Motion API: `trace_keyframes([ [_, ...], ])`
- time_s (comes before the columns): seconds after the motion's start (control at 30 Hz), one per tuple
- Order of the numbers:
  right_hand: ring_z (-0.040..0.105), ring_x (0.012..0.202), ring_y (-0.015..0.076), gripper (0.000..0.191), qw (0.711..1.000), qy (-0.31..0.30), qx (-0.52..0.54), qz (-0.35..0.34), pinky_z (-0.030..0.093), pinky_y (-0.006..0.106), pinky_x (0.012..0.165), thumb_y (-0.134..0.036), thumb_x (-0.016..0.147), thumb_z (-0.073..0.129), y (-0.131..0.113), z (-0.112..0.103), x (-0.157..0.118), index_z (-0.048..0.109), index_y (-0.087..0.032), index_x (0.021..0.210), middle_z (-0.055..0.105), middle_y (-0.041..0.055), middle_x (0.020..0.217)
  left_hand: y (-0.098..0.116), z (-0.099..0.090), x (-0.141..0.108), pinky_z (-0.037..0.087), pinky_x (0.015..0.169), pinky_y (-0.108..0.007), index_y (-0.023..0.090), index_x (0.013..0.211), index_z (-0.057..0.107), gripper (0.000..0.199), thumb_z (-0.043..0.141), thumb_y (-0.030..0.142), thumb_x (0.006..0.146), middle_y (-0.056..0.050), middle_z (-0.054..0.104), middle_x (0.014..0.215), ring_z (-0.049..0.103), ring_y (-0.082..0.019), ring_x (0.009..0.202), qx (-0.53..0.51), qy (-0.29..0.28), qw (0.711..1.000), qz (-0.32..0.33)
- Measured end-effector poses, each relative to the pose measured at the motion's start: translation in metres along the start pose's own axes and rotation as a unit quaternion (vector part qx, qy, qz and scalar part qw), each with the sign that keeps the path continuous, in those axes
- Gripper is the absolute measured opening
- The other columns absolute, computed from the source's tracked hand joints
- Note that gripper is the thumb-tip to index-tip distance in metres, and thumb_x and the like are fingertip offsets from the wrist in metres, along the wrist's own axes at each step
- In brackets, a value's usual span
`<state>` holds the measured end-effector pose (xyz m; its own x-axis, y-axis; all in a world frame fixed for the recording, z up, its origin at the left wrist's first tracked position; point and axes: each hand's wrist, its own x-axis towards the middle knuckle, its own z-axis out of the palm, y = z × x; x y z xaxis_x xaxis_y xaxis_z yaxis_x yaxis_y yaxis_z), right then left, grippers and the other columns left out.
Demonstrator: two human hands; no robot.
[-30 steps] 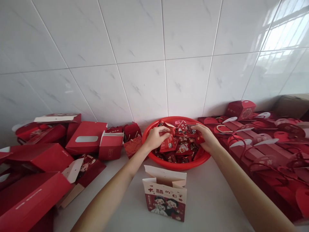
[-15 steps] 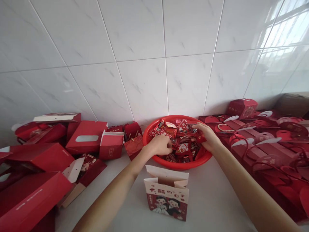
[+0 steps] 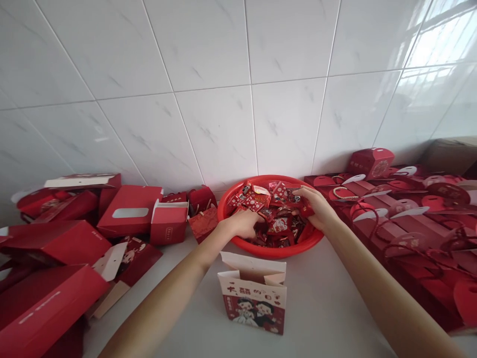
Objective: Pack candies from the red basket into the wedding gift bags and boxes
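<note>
A red plastic basket [image 3: 272,252] stands against the wall, filled with wrapped candies [image 3: 279,224] in red, dotted and dark wrappers. Inside its left side, my left hand [image 3: 244,223] reaches down with curled fingers; the fingertips are hidden among the candies. My right hand [image 3: 317,208] is at the basket's right side, its fingers bent around red-wrapped candy against the rim. In front of the basket, a cream and red paper gift box [image 3: 253,303] with a cartoon couple on it stands upright, its top flaps open.
Red gift boxes [image 3: 130,211] of several shapes are piled on the left. Rows of red handled boxes [image 3: 402,219] fill the right side, with a brown carton [image 3: 452,156] behind them. A white tiled wall [image 3: 212,134] closes off the back of the table [image 3: 316,303].
My left hand has sunk slightly deeper among the candies. My right hand stays about where it was at the basket's right side. The whole view has shifted slightly.
</note>
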<state>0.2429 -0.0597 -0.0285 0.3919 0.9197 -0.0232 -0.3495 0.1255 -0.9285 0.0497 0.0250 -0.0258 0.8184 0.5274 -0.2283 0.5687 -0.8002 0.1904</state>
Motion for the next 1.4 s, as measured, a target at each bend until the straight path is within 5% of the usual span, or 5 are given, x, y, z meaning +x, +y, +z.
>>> trace_keyframes([
  [0.23, 0.058, 0.06, 0.0142, 0.012, 1.0, -0.007, -0.006, -0.004, 0.05, 0.023, 0.039, -0.024, 0.057, 0.071, -0.001, 0.001, -0.001, 0.062, -0.021, 0.063, 0.061, -0.0016, 0.067, -0.007, 0.007, 0.008, 0.045, 0.063, -0.024, 0.023, 0.097, 0.079, 0.03, 0.069, 0.018, 0.069, -0.002, 0.079, 0.094, 0.07, -0.021, 0.08, -0.034, -0.045, 0.998, 0.027],
  [0.43, 0.058, 0.06, 0.0147, 0.011, 1.0, -0.008, -0.007, -0.004, 0.051, 0.024, 0.04, -0.022, 0.059, 0.071, -0.001, 0.002, -0.001, 0.061, -0.021, 0.064, 0.062, -0.0017, 0.066, -0.01, 0.007, 0.01, 0.052, 0.076, -0.025, 0.02, 0.083, 0.078, 0.017, 0.065, 0.013, 0.075, -0.002, 0.078, 0.082, 0.071, -0.019, 0.079, -0.153, 0.074, 0.985, 0.041],
  [0.6, 0.058, 0.058, 0.0146, 0.01, 1.0, -0.015, -0.003, -0.004, 0.05, 0.023, 0.039, -0.023, 0.059, 0.07, -0.002, 0.003, -0.002, 0.062, -0.022, 0.064, 0.063, -0.0014, 0.066, -0.014, 0.007, 0.011, 0.056, 0.08, -0.03, 0.015, 0.096, 0.075, 0.018, 0.063, 0.024, 0.085, -0.007, 0.077, 0.092, 0.072, -0.02, 0.085, -0.312, 0.236, 0.92, 0.029],
  [1.1, 0.064, 0.061, 0.0162, 0.018, 0.996, -0.079, -0.035, 0.001, 0.053, 0.024, 0.04, -0.027, 0.057, 0.073, -0.002, 0.001, -0.004, 0.065, -0.02, 0.072, 0.067, 0.0008, 0.075, -0.015, 0.006, 0.001, 0.057, 0.092, -0.036, 0.017, 0.098, 0.075, 0.04, 0.076, 0.049, 0.075, -0.008, 0.077, 0.109, 0.071, -0.024, 0.101, -0.488, 0.363, 0.79, 0.079],
  [1.4, 0.063, 0.061, 0.0154, 0.021, 0.997, -0.071, -0.041, 0.005, 0.054, 0.024, 0.04, -0.024, 0.057, 0.075, -0.003, 0.001, -0.005, 0.065, -0.019, 0.076, 0.067, -0.0001, 0.078, 0.005, -0.026, -0.093, 0.056, 0.073, -0.025, 0.018, 0.088, 0.078, 0.023, 0.082, 0.038, 0.076, -0.004, 0.076, 0.088, 0.068, -0.016, 0.082, -0.475, 0.388, 0.774, 0.156],
])
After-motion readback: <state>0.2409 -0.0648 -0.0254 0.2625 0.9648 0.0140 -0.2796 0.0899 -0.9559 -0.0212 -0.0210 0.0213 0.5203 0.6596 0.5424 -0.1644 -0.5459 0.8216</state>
